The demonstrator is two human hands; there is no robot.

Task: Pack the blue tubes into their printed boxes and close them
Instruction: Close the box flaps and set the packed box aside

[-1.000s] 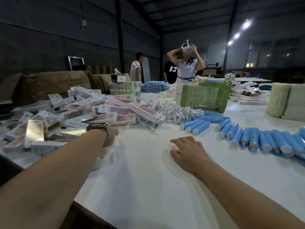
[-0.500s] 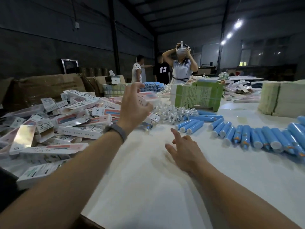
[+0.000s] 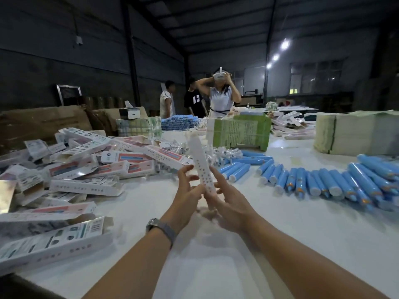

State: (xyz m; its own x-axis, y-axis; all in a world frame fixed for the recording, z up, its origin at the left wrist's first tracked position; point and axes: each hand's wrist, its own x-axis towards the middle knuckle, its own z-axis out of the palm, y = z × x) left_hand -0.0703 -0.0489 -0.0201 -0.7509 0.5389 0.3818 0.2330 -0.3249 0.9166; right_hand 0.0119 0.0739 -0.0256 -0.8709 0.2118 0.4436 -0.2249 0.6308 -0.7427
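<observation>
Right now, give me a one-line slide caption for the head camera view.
Both hands, left hand and right hand, hold a printed box upright above the white table, blue tubes alongside.

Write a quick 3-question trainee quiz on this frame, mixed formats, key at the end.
1. True or false: the left hand and the right hand both hold the same printed box.
2. Multiple choice: where do the loose blue tubes lie, seen from the person?
A. In the cardboard cartons at far left
B. On the white table, to the right of the hands
C. Stacked on the green bundle
3. Fill in: the heap of printed boxes lies to the ____ of the hands.

Key
1. True: fingers of both hands close round its lower end.
2. B.
3. Left.
</observation>
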